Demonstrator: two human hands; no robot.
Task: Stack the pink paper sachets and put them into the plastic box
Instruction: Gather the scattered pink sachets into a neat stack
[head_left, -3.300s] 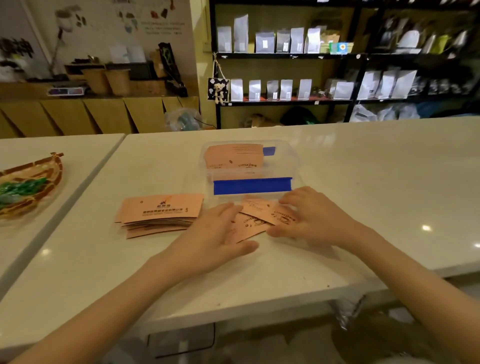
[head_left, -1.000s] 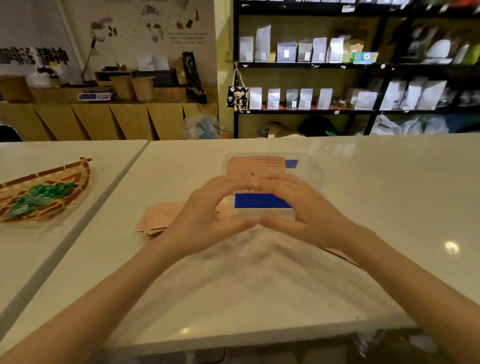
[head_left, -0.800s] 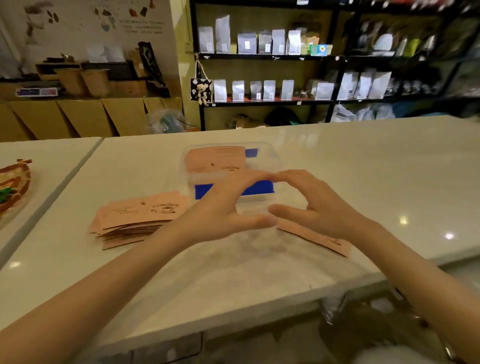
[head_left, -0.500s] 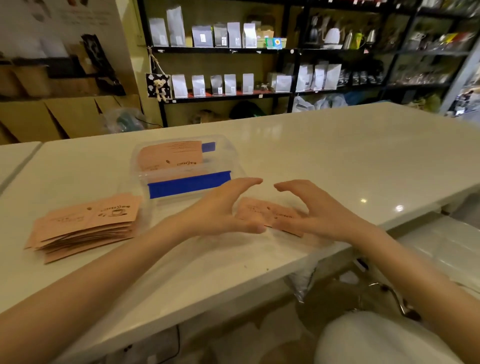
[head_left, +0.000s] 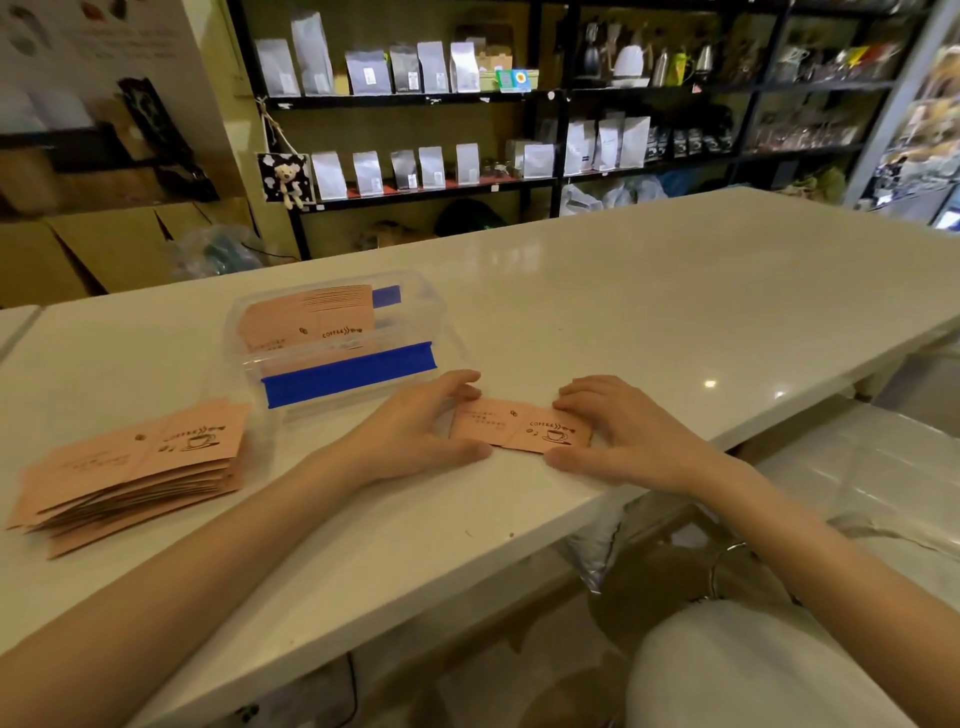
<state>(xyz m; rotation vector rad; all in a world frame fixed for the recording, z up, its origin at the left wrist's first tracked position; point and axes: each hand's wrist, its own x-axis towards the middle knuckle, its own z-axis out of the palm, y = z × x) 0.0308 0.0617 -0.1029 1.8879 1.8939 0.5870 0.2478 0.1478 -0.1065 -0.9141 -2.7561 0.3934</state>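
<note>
A few pink paper sachets (head_left: 519, 429) printed with a coffee cup lie flat near the table's front edge. My left hand (head_left: 415, 428) presses their left end and my right hand (head_left: 618, 434) their right end, fingers curled around the edges. Behind them stands the clear plastic box (head_left: 415, 304) with a blue clip along its near side; pink sachets (head_left: 306, 319) lie inside it. A bigger fanned pile of pink sachets (head_left: 135, 467) rests on the table to the left.
The white table (head_left: 675, 291) runs far to the right and back. Its front edge lies just below my hands. Dark shelves with white pouches (head_left: 431, 166) stand behind the table. A white stool (head_left: 737, 665) sits below on the right.
My hands left the box, where they were together a second ago, and came down on the few sachets to its right, closing in on both ends. The view swung right.
</note>
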